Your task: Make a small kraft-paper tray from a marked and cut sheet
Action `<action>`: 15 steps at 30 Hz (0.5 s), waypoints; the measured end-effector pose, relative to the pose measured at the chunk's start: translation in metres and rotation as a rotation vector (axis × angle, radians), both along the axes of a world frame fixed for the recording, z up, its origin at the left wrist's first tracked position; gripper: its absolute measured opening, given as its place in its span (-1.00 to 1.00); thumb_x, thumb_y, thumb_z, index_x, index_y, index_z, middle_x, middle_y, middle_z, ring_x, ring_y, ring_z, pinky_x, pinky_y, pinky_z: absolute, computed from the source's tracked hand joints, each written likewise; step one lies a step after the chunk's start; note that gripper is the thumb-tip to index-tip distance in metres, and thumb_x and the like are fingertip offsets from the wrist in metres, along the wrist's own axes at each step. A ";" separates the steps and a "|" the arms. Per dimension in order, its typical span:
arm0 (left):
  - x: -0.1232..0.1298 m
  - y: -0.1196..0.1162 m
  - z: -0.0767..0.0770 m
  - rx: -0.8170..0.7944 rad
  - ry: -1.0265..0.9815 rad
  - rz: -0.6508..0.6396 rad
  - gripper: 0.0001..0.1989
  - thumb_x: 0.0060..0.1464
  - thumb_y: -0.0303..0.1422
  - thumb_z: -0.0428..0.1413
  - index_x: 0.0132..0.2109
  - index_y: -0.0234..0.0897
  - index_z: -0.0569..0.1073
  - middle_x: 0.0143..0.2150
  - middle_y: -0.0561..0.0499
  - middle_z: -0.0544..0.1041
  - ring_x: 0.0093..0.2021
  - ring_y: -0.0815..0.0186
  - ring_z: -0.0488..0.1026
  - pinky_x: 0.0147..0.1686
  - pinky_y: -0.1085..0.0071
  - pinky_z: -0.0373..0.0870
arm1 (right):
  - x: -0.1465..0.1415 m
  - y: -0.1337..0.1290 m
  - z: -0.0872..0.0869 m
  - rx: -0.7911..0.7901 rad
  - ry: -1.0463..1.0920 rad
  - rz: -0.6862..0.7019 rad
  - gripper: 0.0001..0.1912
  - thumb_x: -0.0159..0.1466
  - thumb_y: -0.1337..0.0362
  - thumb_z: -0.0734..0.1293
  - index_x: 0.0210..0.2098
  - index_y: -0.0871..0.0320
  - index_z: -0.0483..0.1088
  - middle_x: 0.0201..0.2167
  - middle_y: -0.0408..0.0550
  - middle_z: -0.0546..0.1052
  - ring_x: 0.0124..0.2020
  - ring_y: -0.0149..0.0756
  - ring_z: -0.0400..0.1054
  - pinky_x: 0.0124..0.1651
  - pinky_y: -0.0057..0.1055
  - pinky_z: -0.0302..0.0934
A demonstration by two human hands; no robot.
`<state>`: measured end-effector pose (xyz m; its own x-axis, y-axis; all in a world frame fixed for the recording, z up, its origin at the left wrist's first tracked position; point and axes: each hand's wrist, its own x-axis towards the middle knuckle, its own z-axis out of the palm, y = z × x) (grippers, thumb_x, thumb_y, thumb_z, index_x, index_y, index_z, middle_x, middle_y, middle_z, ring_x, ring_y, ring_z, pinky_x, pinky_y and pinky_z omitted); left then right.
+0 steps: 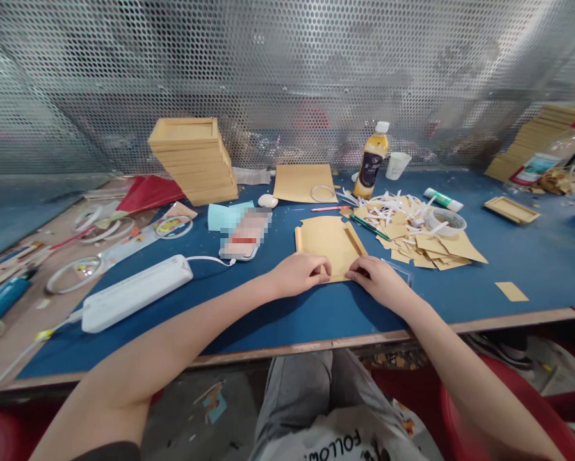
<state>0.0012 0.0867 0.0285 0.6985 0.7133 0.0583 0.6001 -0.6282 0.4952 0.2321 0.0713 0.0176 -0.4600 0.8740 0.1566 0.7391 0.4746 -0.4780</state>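
Note:
A tan cardboard sheet (326, 240) lies on the blue work surface in front of me, its left and right sides folded up into low walls. My left hand (301, 274) grips the near edge at the left corner, fingers bent and pressed together. At the right corner of that same edge, my right hand (372, 276) pinches the cardboard between thumb and fingers. The sheet's far flap lies flat, pointing away from me. Part of the near edge is hidden under my fingers.
A tall stack of folded cardboard trays (196, 163) stands back left. Behind the sheet lies flat cardboard (303, 182); a drink bottle (371, 160) stands to its right. Cardboard scraps (429, 250) and white strips heap at right. A power strip (136, 293) and phone (245, 235) lie left.

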 end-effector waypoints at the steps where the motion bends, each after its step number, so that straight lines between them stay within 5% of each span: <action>1: 0.000 0.000 0.001 -0.009 -0.005 -0.008 -0.89 0.22 -0.33 0.08 -0.17 -0.24 0.46 -0.41 0.11 0.51 -0.38 0.38 0.44 -0.38 0.52 0.21 | 0.000 0.000 0.000 -0.002 -0.005 -0.009 -0.86 0.29 0.29 0.30 -0.41 0.15 0.38 -0.39 -0.04 0.50 -0.31 -0.24 0.36 -0.27 -0.39 0.17; 15: 0.003 0.006 0.001 -0.033 0.010 -0.090 -0.84 0.21 -0.36 0.07 -0.09 -0.14 0.49 -0.39 0.11 0.50 -0.34 0.35 0.43 -0.28 0.50 0.23 | -0.005 0.006 -0.001 -0.005 -0.124 0.019 -0.87 0.30 0.33 0.29 -0.41 0.18 0.37 -0.39 0.01 0.48 -0.26 -0.19 0.36 -0.20 -0.35 0.16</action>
<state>0.0038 0.0931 0.0297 0.7601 0.6491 0.0288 0.5471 -0.6633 0.5107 0.2269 0.0777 0.0168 -0.4919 0.8656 0.0933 0.7836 0.4869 -0.3859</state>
